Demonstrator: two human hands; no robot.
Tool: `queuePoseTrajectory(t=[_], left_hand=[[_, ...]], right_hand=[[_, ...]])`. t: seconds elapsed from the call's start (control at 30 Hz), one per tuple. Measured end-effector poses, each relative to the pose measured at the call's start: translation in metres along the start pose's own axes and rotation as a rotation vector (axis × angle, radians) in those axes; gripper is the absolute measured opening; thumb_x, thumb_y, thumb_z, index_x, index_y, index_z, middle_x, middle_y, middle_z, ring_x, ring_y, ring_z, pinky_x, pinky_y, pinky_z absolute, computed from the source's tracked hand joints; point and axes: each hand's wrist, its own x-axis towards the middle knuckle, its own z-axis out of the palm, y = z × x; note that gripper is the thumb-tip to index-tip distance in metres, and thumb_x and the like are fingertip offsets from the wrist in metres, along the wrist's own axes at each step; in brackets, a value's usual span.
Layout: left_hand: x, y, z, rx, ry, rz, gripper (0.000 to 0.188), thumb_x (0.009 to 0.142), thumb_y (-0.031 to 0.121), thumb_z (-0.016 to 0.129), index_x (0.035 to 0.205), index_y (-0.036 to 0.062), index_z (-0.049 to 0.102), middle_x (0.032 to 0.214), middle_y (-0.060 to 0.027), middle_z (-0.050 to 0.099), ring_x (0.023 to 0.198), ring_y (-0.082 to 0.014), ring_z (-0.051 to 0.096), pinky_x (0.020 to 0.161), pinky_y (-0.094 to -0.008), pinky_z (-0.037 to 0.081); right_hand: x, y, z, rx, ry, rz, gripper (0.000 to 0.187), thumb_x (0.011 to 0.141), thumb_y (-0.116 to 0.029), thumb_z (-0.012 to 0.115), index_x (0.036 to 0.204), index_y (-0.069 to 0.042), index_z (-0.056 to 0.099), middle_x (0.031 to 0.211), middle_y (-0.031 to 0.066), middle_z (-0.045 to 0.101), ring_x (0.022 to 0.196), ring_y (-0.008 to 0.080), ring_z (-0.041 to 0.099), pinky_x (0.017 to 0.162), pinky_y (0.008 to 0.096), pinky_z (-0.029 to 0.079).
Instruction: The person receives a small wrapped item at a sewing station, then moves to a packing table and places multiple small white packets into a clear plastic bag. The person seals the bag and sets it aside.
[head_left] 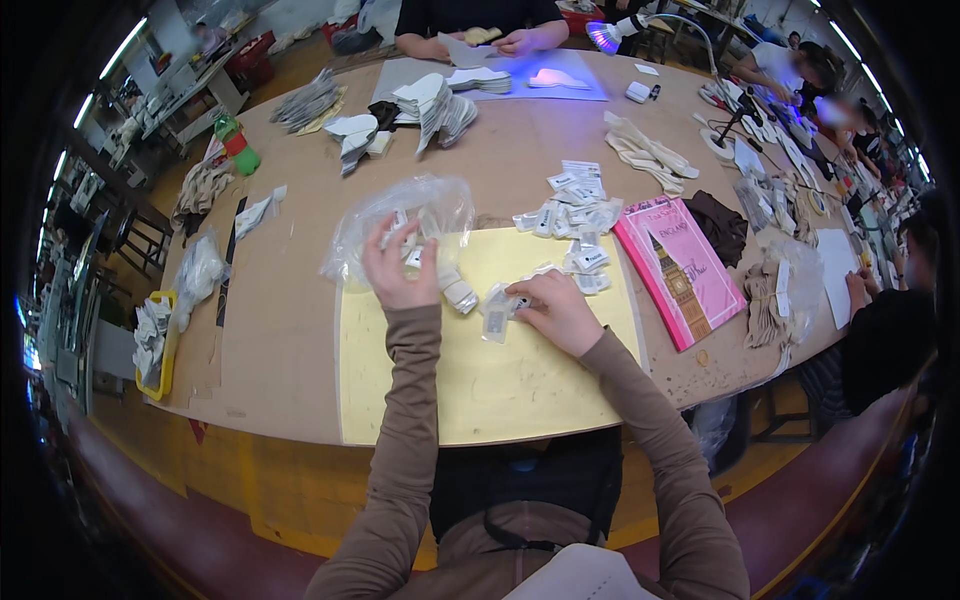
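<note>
Plastic bag [350,235], clear and crumpled, sits over the far left corner of a yellow sheet [480,400], with small white tags showing inside it. The person's left hand [400,265] is right at it, fingers curved and spread apart, thumb out to the side — can't tell if they've got hold of a tag. Right hand [552,308] is down on the sheet, fingertips at a few translucent packets [496,313]; whether one's actually pinched, I can't tell either. Between the hands there's a little stack of white tags [459,291], and a messier pile of labels [572,208] lies just past the sheet's far edge. Pink book [680,268] is off to the right. Across the table a co-worker's hands [519,42] are near some pale cut pieces [480,79].
</note>
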Motion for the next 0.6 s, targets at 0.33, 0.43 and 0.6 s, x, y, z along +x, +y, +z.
queuePoseTrajectory(t=[0.33,0.43,0.6], left_hand=[[-0.036,0.028,0.023,-0.665,-0.868,-0.28,0.049,0.079,0.007,0.069,0.125,0.0049,0.05,0.097,-0.0071,0.063,0.089,-0.0144,0.061,0.079,-0.0268,0.05],[-0.031,0.025,0.02,-0.827,-0.84,-0.459,0.045,0.081,0.001,0.065,0.124,0.002,0.049,0.1,-0.0084,0.062,0.093,-0.0144,0.059,0.08,-0.0265,0.049],[-0.018,0.004,0.018,-0.998,-0.474,-0.547,0.042,0.083,-0.008,0.056,0.124,-0.001,0.048,0.106,-0.0105,0.061,0.098,-0.0149,0.058,0.087,-0.0265,0.047]], right_hand=[[-0.003,0.001,-0.015,0.649,0.345,0.136,0.036,0.079,-0.002,0.066,0.114,-0.003,0.061,0.089,0.0023,0.062,0.075,0.0075,0.054,0.068,0.0215,0.046],[-0.004,0.002,-0.018,0.754,0.395,0.175,0.033,0.08,-0.002,0.065,0.113,0.0,0.061,0.089,0.0023,0.062,0.075,0.0074,0.054,0.067,0.0204,0.045],[-0.006,0.009,-0.022,0.871,0.367,0.257,0.025,0.081,-0.006,0.065,0.105,0.0,0.063,0.089,0.0013,0.062,0.075,0.0071,0.054,0.067,0.0214,0.045]])
